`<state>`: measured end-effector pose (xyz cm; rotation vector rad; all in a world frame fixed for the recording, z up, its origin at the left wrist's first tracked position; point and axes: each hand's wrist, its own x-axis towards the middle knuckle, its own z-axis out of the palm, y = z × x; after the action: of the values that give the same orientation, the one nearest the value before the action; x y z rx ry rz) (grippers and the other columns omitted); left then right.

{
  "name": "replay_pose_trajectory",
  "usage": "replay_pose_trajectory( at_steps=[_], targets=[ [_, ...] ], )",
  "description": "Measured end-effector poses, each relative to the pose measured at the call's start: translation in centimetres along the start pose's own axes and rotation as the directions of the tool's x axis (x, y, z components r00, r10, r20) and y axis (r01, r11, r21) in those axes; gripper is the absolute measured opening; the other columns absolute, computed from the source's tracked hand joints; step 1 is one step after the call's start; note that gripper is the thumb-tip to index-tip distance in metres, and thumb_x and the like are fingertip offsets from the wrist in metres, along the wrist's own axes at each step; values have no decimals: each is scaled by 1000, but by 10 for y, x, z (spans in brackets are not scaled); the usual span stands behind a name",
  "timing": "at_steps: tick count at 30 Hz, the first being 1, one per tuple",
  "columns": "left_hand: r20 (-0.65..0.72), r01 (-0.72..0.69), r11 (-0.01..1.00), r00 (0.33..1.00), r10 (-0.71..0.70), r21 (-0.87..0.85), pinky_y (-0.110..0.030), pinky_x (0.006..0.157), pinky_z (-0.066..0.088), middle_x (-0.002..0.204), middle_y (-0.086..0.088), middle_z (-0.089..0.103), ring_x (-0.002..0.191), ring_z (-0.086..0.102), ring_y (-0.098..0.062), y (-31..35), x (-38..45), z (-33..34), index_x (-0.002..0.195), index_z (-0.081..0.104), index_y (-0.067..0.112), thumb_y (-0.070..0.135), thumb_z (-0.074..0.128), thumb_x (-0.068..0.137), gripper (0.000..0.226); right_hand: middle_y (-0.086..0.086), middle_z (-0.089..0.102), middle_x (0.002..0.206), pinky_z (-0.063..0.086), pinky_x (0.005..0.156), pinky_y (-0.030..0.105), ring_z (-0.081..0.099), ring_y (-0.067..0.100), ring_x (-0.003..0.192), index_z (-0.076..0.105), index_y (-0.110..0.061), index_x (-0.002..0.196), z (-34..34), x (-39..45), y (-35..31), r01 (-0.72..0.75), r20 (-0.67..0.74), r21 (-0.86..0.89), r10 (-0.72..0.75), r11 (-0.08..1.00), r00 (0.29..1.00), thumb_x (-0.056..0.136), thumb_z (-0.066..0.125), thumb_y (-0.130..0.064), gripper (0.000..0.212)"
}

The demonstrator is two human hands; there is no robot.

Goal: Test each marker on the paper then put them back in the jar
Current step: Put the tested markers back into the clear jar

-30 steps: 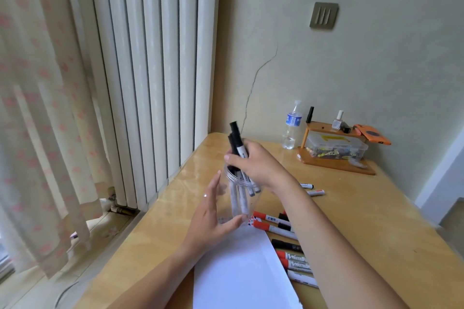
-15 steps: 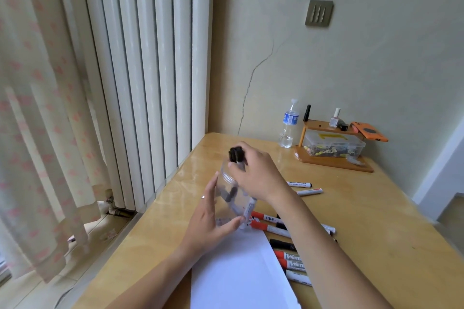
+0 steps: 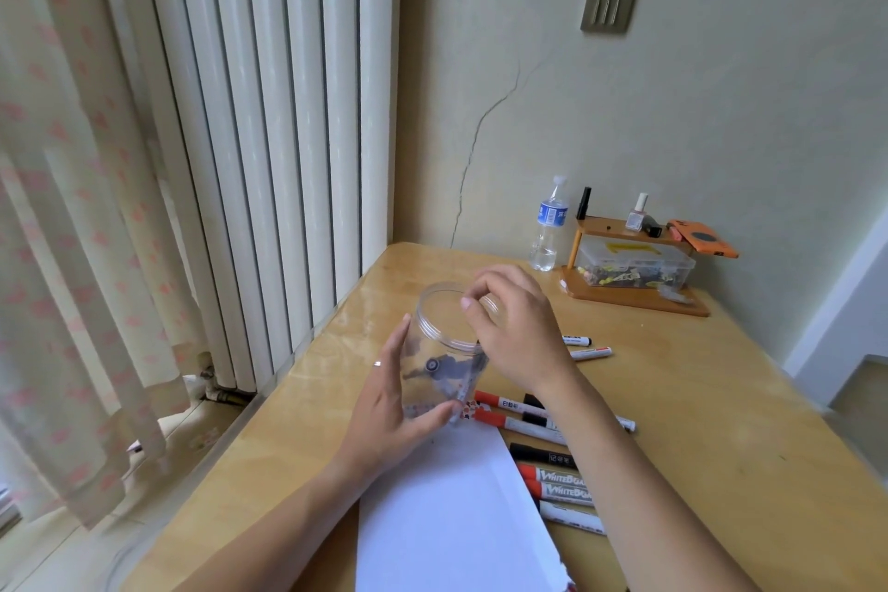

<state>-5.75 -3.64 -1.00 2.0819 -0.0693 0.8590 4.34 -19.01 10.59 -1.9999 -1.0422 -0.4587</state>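
Observation:
A clear plastic jar [image 3: 435, 324] stands tilted on the wooden table, at the far end of a white sheet of paper [image 3: 451, 510]. My left hand [image 3: 389, 409] grips the jar's left side, thumb wrapped round its base. Several black-capped markers [image 3: 449, 370] lie slanted inside the jar, below the rim. My right hand [image 3: 521, 334] hovers at the jar's mouth with curled fingers and holds nothing. Several red and black markers [image 3: 552, 476] lie right of the paper, partly under my right forearm.
Two more markers [image 3: 588, 349] lie behind my right hand. At the back stand a water bottle [image 3: 548, 231] and a small wooden shelf [image 3: 634, 298] with a plastic box [image 3: 634, 267]. White vertical blinds and a curtain hang left of the table.
My right hand lowered a bunch of black markers into the jar and let go; they now lie slanted inside. My left hand has kept its hold on the jar.

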Motion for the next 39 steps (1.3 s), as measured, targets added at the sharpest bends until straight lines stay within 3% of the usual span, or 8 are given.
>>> replay_pose_trajectory(
  at_steps=[3,7,10,16,23,30,36,39],
  targets=[
    [-8,7,1000,1000,-7,12,-24,112,40,159,15,37,142,43,-7,-3,1,1,162,15,29,61,78,81,108,-4,64,86,49,79,36,60,15,86,65,-15,83,-5,-1,-6,208,5,31,-208,978,978,103,49,-35,33],
    [3,21,1000,1000,-21,-16,-39,117,40,163,15,32,147,38,-10,-4,2,0,163,12,29,50,82,83,109,-6,58,64,41,60,36,53,13,67,55,-31,63,-8,-4,-32,154,471,-152,-65,976,880,97,29,-77,63],
    [5,39,999,999,-39,-29,-44,119,39,162,11,35,149,36,-10,-4,3,-1,163,10,31,44,83,84,108,-8,58,65,38,60,32,54,10,67,56,-29,62,-11,3,-39,122,564,-236,34,964,825,84,23,-91,73],
    [5,45,999,999,-45,-24,-54,118,37,162,5,37,150,36,-16,-5,4,-2,163,8,30,48,81,86,108,-4,51,62,31,55,35,47,18,59,45,-18,64,-7,4,-46,210,532,-363,17,908,846,95,28,-81,73],
    [66,9,1000,998,-7,-25,-37,124,30,165,10,28,152,30,-12,-4,1,1,163,8,20,34,83,86,109,-3,60,64,37,58,35,56,12,63,63,-19,60,-5,4,-50,198,550,-466,107,862,828,92,26,-86,83],
    [59,-31,1000,998,32,-3,-55,122,31,167,0,25,154,28,-19,-7,1,0,163,10,18,42,80,86,107,-1,63,69,35,58,34,58,14,69,61,-15,69,-9,6,-48,194,639,-499,207,845,741,90,28,-87,82],
    [57,-24,1000,998,23,6,-57,119,34,165,-3,32,151,35,-23,-8,4,-1,163,8,18,23,83,87,107,-6,58,72,31,58,30,52,9,69,50,-25,64,-10,5,-49,178,511,-391,52,903,858,97,41,-75,60],
    [61,-30,1000,998,30,-9,-54,119,36,164,0,32,149,38,-23,-7,6,0,162,11,17,22,84,85,106,-12,62,93,46,77,33,58,11,90,62,-29,84,-3,5,-37,154,480,-205,-38,967,877,97,42,-74,51]
  ],
)
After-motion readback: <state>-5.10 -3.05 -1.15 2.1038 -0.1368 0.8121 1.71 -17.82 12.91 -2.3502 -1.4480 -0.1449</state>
